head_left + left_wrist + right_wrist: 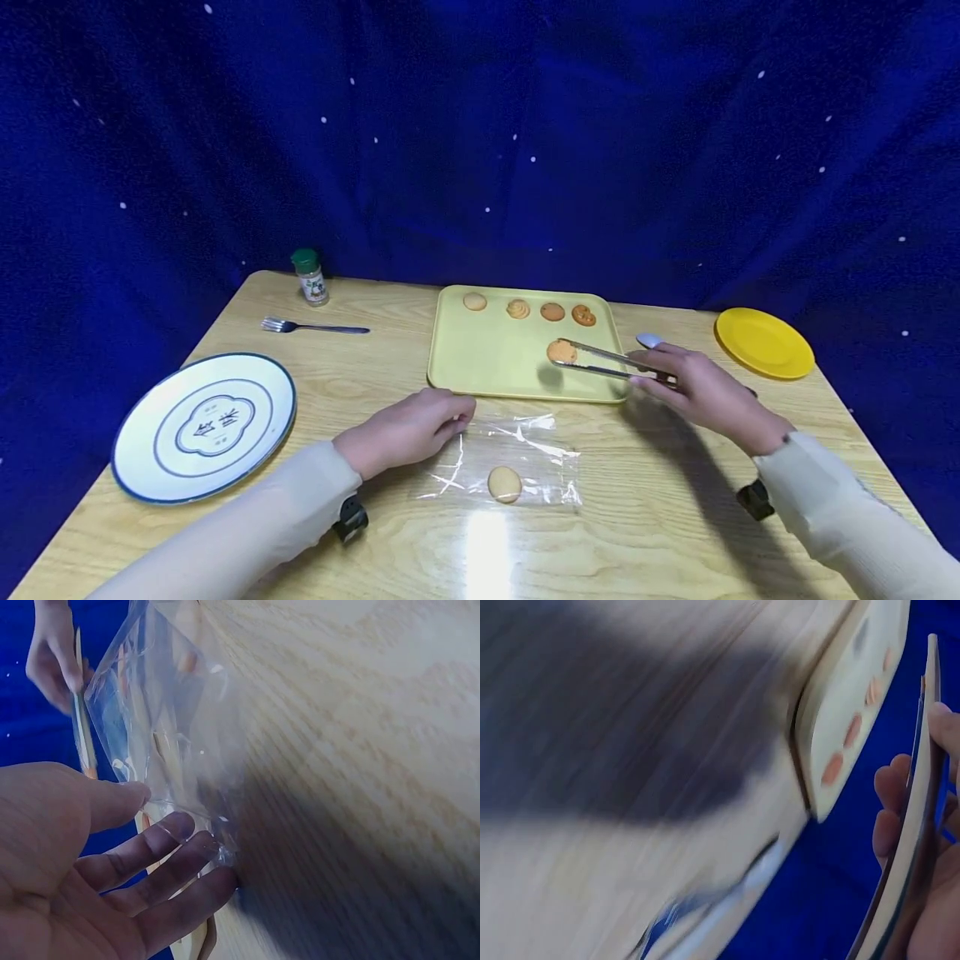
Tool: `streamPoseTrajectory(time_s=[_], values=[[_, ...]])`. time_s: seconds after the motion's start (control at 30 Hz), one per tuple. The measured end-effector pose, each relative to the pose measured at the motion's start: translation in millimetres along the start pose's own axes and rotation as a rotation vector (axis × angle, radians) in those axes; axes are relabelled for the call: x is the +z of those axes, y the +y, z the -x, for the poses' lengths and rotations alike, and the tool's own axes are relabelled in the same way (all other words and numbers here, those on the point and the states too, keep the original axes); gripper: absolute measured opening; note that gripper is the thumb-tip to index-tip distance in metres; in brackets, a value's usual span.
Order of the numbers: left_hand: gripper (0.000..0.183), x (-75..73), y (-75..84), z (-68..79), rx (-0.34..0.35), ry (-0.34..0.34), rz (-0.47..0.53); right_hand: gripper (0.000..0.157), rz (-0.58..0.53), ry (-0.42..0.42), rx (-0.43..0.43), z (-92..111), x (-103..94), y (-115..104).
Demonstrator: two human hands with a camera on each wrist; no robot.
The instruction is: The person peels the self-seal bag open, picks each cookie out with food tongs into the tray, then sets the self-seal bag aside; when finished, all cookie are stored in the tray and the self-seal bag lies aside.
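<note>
My right hand grips metal tongs, whose tips hold a round cookie above the yellow tray; a shadow falls on the tray below it. In the right wrist view the thumb and fingers squeeze the tong arms from both sides. My left hand is at the upper left corner of a clear plastic bag on the table. Thumb and fingertips pinch the bag's edge in the left wrist view. One pale cookie lies in the bag. Several cookies line the tray's far side.
On the left are a large white plate with a blue rim, a fork and a green-capped seasoning jar. A yellow plate lies at the far right. A spoon lies partly hidden behind my right hand. Blue cloth hangs behind the table.
</note>
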State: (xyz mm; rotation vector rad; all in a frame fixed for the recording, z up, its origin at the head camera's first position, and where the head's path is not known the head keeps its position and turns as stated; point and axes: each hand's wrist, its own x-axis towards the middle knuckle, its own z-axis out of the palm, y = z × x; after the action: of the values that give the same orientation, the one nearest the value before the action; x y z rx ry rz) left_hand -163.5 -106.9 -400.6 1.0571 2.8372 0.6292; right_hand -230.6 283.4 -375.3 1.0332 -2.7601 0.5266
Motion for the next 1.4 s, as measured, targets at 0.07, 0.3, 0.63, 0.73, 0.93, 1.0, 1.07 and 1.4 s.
streamPoseTrajectory(time_s=[0.07, 0.3, 0.63, 0.73, 0.93, 1.0, 1.07, 1.4], values=[[0.017, 0.2, -0.1, 0.0, 0.000, 0.002, 0.001, 0.033, 0.001, -0.030, -0.011, -19, 12.6, -5], [0.018, -0.4, -0.3, 0.5, 0.002, 0.009, 0.019, 0.036, -0.033, -0.113, -0.002, -71, 52.4, -24], [0.019, -0.1, -2.7, 2.1, -0.006, 0.019, 0.004, 0.032, -0.037, -0.164, -0.037, -103, 73.4, -42], [0.020, 1.3, -2.4, 0.4, 0.009, 0.015, 0.000, 0.035, -0.025, -0.178, -0.031, -103, 74.2, -45], [0.020, 2.5, -2.4, 0.5, 0.000, 0.007, -0.010, 0.041, -0.028, -0.191, 0.010, -104, 75.8, -46], [0.019, 2.6, -2.4, 0.9, -0.005, 0.007, -0.017, 0.043, -0.031, -0.199, 0.023, -104, 74.7, -46], [0.019, 2.5, -2.4, 1.1, -0.006, 0.007, -0.020, 0.045, -0.037, -0.208, 0.036, -103, 70.6, -48], [0.019, 2.8, -2.4, 0.1, 0.004, 0.016, -0.011, 0.043, -0.057, -0.144, 0.024, -63, 18.8, -40]])
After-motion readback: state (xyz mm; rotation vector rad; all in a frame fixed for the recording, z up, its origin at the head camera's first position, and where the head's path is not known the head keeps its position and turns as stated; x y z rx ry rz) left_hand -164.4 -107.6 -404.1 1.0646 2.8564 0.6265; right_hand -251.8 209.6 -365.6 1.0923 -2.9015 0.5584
